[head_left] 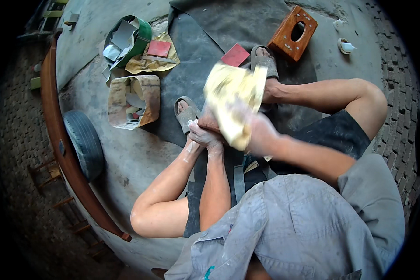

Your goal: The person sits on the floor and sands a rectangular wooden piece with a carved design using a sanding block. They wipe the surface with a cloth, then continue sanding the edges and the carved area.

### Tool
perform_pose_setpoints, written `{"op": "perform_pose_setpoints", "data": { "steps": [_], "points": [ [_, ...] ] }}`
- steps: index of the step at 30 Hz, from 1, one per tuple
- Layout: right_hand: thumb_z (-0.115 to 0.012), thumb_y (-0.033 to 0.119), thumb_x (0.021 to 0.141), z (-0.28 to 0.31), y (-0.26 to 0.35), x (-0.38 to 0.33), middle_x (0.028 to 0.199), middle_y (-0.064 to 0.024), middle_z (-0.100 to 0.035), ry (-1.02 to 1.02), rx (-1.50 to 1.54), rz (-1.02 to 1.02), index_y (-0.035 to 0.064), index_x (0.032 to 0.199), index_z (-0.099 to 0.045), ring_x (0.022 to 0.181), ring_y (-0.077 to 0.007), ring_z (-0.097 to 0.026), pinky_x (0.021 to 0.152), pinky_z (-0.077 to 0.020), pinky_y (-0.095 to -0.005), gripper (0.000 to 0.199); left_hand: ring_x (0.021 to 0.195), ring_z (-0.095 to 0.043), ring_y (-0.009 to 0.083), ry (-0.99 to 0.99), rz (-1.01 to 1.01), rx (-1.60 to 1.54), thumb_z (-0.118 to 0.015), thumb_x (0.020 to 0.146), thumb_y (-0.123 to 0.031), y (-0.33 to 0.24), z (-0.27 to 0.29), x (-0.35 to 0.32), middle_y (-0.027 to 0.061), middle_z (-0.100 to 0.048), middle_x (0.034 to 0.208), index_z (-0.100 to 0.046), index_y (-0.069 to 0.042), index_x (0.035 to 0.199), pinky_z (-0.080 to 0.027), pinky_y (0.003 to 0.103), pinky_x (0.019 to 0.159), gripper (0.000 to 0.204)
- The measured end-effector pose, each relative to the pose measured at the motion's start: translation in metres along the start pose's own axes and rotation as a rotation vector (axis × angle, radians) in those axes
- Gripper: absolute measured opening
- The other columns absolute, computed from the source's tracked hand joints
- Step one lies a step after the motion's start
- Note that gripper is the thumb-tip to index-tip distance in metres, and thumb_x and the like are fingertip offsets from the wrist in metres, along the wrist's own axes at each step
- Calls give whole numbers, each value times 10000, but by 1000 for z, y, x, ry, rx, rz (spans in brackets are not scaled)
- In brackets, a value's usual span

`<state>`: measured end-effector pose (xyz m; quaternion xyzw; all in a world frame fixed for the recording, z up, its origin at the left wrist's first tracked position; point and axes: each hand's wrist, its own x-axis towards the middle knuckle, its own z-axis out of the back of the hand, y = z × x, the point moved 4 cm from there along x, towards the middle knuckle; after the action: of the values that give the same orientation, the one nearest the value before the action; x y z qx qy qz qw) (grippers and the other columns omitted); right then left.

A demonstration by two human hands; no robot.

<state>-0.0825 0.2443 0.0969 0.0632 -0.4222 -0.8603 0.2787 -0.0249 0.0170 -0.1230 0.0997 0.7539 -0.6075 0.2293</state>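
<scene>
My left hand [206,138], dusted with white powder, is closed round the edge of a reddish-brown wooden piece [209,122] between my legs. Most of that piece is covered, so its full shape does not show. My right hand [260,133] is smeared by motion and grips a pale yellow cloth [235,95] with dark stains. The cloth hangs over the wooden piece; whether it touches it I cannot tell.
A varnished wooden tissue box [283,38] with an oval hole lies beyond my right foot, near a red square pad [235,54]. A green tub [145,35] of scraps, a cut-open container [116,109], a tyre [83,142] and a small white cup [345,46] stand around.
</scene>
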Motion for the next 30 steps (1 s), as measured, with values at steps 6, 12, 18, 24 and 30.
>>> {"op": "perform_pose_setpoints", "data": {
  "steps": [6,12,18,24,30],
  "points": [
    [-751,275,802,-4,0,14,1421,-216,-572,203,-286,118,152,1489,-537,1243,-350,-631,974,-560,-447,730,802,-584,300,-635,-499,802,-789,878,-307,-37,-54,-32,126,-660,1009,-564,-36,960,-431,489,720,362],
    [-749,237,753,-17,49,13,1382,-255,-597,129,-56,84,-9,1469,-500,1373,-408,-530,1083,-489,-444,797,792,-611,313,-638,-575,905,-752,901,-270,-57,-58,-34,125,-658,963,-574,-37,974,-431,503,679,302],
    [-720,338,802,-21,32,23,1465,-264,-539,218,-194,81,50,1411,-600,1387,-487,-480,1155,-410,-516,684,782,-637,325,-697,-624,957,-715,923,-234,-55,-72,-45,125,-656,917,-584,-39,989,-430,517,637,244],
    [-694,329,856,-38,-20,64,1397,-282,-559,548,-257,-197,-57,1301,-609,1066,-392,-695,872,-565,-472,595,850,-650,349,-700,-563,1016,-677,942,-201,-56,-83,-43,144,-654,941,-596,-30,1082,-445,535,679,236],
    [-689,366,880,-31,45,51,1465,-257,-534,289,-164,133,-56,1342,-584,1300,-404,-581,1055,-496,-463,634,892,-571,362,-532,-937,812,-699,936,-284,-93,-68,-40,155,-638,978,-574,-9,1201,-439,504,788,401]
  ]
}}
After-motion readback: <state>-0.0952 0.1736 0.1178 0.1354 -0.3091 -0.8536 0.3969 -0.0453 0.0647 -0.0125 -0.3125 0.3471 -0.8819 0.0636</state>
